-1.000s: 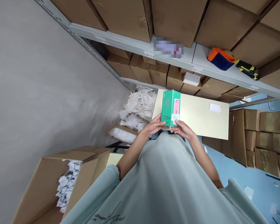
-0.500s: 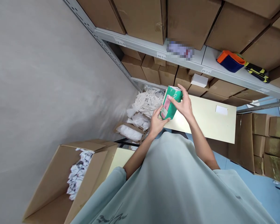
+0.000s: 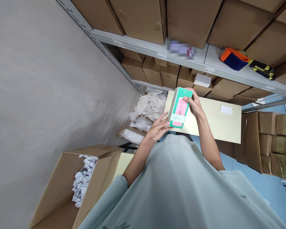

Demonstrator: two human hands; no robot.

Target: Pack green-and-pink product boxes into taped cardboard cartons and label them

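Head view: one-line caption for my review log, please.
Both hands, left hand and right hand, hold a green box above a cream table beside stocked shelving.

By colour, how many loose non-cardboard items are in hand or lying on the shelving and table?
Green: 1, the green box, held by left hand and right hand
White: 2, small white box, white card
Orange and blue: 1, tape dispenser
Yellow and black: 1, tool
Total: 5
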